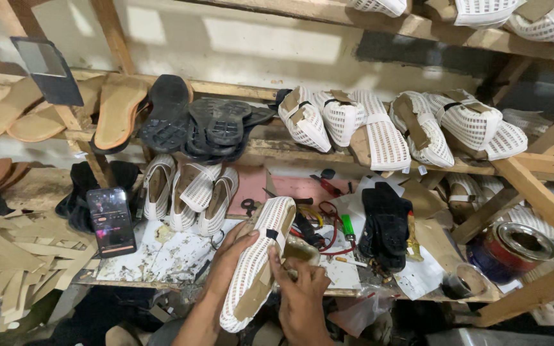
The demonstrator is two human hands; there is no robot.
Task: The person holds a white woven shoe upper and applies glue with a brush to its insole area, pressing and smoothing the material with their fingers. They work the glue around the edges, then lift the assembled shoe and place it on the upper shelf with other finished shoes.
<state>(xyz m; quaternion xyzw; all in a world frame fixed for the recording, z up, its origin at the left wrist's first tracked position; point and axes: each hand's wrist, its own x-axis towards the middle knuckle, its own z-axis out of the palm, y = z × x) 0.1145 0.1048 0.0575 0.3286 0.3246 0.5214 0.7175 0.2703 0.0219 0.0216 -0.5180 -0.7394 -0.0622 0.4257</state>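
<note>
A white mesh shoe upper on a last [261, 256] is held sole-up over the front edge of the workbench [161, 269]. My left hand [229, 263] grips it along its left side. My right hand [299, 288] holds its right side near the tan insole board, fingers curled against the edge. A row of similar white mesh uppers [190, 192] stands on the bench just behind. More white lasted uppers [386, 128] lie on the wooden shelf above.
A phone [111, 221] leans at the bench's left. Black soles [213, 125] and tan insoles [117, 106] sit on the shelf. Scissors, pliers and a green lighter [347, 225] lie mid-bench beside black soles [385, 224]. A glue tin [514, 247] stands right; cardboard strips [14, 256] pile left.
</note>
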